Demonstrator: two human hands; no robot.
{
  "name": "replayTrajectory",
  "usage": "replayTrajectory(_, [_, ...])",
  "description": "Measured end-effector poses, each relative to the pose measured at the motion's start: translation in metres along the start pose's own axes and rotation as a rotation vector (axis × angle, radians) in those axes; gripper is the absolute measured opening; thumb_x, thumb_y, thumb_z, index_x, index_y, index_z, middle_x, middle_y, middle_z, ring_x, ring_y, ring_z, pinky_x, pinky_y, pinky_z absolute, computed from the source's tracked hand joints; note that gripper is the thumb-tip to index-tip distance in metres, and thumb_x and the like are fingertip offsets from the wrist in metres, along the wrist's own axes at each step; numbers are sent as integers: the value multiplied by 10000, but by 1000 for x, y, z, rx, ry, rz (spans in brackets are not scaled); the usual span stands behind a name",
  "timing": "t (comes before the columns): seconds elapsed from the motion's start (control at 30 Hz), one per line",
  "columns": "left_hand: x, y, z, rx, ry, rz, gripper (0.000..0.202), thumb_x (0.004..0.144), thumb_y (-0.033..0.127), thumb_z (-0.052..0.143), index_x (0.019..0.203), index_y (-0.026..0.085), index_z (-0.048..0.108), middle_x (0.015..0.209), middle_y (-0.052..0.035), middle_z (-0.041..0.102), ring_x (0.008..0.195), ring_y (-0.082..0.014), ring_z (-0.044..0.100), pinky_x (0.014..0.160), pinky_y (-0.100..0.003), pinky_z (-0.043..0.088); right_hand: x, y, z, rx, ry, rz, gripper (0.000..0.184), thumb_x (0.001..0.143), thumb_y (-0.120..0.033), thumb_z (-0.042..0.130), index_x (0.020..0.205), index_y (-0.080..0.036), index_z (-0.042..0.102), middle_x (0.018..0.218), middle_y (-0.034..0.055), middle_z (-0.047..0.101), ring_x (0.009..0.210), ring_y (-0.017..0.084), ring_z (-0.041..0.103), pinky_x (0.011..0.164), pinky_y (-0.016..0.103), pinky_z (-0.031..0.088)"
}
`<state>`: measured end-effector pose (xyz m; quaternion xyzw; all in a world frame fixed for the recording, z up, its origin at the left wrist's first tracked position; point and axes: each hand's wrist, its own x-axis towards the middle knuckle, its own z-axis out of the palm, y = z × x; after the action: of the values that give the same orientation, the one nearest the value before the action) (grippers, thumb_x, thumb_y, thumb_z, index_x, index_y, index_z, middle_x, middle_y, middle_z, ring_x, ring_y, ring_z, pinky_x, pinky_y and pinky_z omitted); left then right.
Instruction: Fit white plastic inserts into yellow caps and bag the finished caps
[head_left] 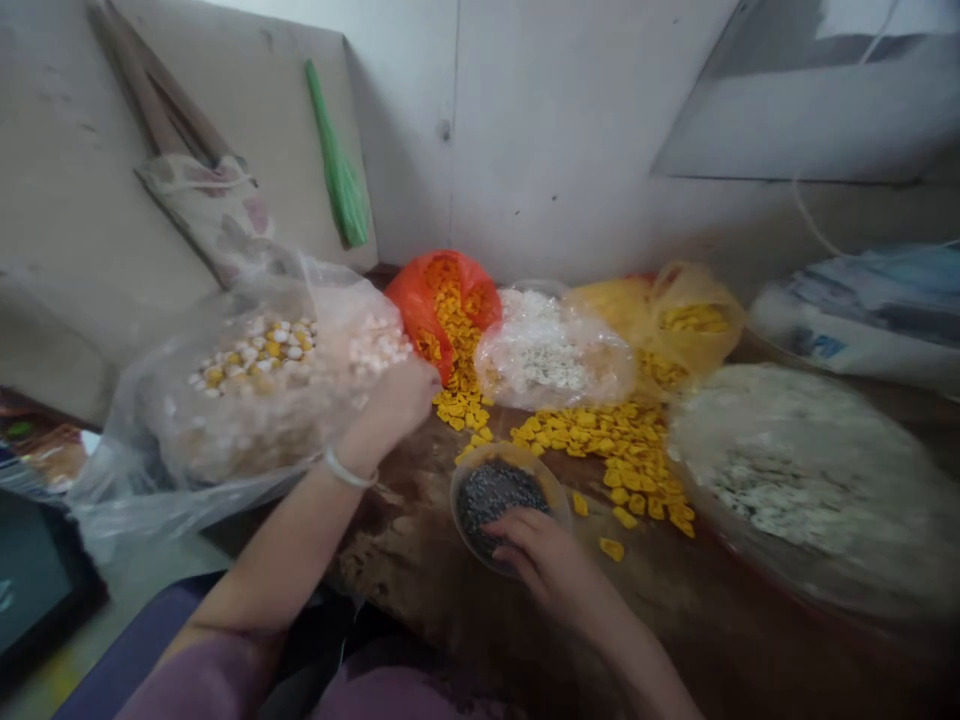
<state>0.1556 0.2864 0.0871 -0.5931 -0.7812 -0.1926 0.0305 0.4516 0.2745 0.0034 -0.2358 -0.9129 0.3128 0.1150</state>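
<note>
The left hand (391, 405), a pale bangle (346, 468) at its wrist, reaches into the mouth of a big clear plastic bag (247, 420) of white and yellow pieces at the left. Its fingers are hidden behind the hand and the plastic, so whether they are spread or pinching cannot be told. The bag slumps on its side, its mouth toward the middle of the table, which leaves the pieces within easy reach of that hand.

The right hand (544, 555) lies over the near side of a small clear bowl (510, 456) of dark grains (495, 500), its fingers loosely apart and curved, with no pinch showing. The bowl sits close in on the stained brown tabletop (420, 560), right under that hand, while the loose yellow pieces (607, 450) spread just beyond it.

Farther off, the other open bags stand in a row against the wall — a red-orange bag (442, 310) spilling yellow pieces, a clear bag of white pieces (551, 350) and a yellow bag (694, 320). At the right, a wide plastic-lined basin (802, 480) of white flakes takes up the near corner — well clear of the hands' small working patch, which keeps the narrow middle of the table open.
</note>
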Motion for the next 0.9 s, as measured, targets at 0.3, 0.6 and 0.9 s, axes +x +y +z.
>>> replayTrajectory(0.3, [-32, 30, 126, -136, -246, 30, 101, 851, 147, 588, 909, 186, 661, 1053, -96, 642, 903, -212, 651, 804, -317, 513, -14, 0, -4, -18, 8, 50, 261, 881, -82, 522, 1035, -194, 700, 979, 74, 715, 932, 207, 665, 841, 352, 535])
replayTrajectory(0.6, [-57, 19, 132, -568, -209, -52, 137, 825, 110, 562, 894, 186, 652, 912, -70, 637, 878, -219, 620, 869, -379, 490, -6, 21, -20, 11, 169, 104, 196, 904, -152, 545, 1018, -197, 699, 981, 74, 727, 929, 205, 671, 831, 342, 532])
replayTrajectory(0.9, [-98, 30, 115, -1306, -199, -397, 349, 767, 434, 681, 958, 144, 649, 822, -51, 702, 682, -154, 682, 651, -282, 565, 19, 97, -61, -295, 510, 276, 197, 910, -193, 502, 967, -184, 690, 951, 75, 724, 898, 215, 657, 806, 333, 507])
